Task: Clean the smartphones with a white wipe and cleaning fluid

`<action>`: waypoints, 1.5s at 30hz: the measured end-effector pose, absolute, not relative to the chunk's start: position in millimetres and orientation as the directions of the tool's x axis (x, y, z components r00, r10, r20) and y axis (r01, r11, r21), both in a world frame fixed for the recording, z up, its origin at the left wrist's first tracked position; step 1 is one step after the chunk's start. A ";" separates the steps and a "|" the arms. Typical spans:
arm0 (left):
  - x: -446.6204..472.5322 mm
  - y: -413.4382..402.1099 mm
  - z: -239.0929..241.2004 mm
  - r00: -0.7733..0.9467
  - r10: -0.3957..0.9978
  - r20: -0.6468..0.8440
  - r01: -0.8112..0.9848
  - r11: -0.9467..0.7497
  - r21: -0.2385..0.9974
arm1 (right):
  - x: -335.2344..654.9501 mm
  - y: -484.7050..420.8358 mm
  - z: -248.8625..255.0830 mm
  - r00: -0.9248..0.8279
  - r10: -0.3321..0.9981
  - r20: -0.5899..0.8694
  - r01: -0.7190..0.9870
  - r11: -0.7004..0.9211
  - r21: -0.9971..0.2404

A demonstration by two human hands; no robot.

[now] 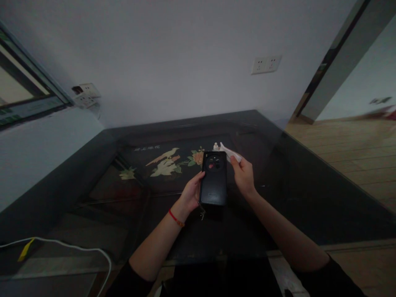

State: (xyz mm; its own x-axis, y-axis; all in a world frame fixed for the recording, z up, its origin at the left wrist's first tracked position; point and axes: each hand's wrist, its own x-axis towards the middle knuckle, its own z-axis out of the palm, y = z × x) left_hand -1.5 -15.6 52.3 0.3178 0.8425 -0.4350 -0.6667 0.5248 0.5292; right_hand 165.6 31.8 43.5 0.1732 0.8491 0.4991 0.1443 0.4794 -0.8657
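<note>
My left hand (191, 194) grips a black phone (213, 178) by its left edge, back side up, so the round camera cluster faces me. A red string circles that wrist. To the right of the phone, my right hand (243, 175) pinches a small white cloth or wipe (229, 152) near the phone's top right corner. A small white object (215, 146), perhaps a little bottle, peeks out just behind the phone's top edge. Both hands hover over a dark glass-topped table (297, 189).
The table shows an inlaid bird-and-flower picture (167, 161) under the glass. A white cable (77, 249) with a yellow tag lies at the lower left. Wall sockets (266, 64) sit on the back wall, more sockets (85, 95) at the left. Wooden floor (349, 144) lies to the right.
</note>
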 end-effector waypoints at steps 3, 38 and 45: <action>-5.5 -13.0 51.1 0.348 0.831 -0.433 -0.677 0.543 0.498 | 158.8 23.3 43.1 0.075 0.852 0.518 0.165 0.502 -0.849; -20.3 -4.5 66.0 0.033 0.958 -0.283 -0.852 0.175 0.494 | 134.7 -21.9 41.9 -0.606 0.169 0.778 0.123 0.985 -0.118; -23.6 -2.0 60.3 0.037 0.956 -0.289 -0.852 0.182 0.491 | 143.8 -4.9 43.1 -0.733 0.174 0.658 0.178 0.982 -0.062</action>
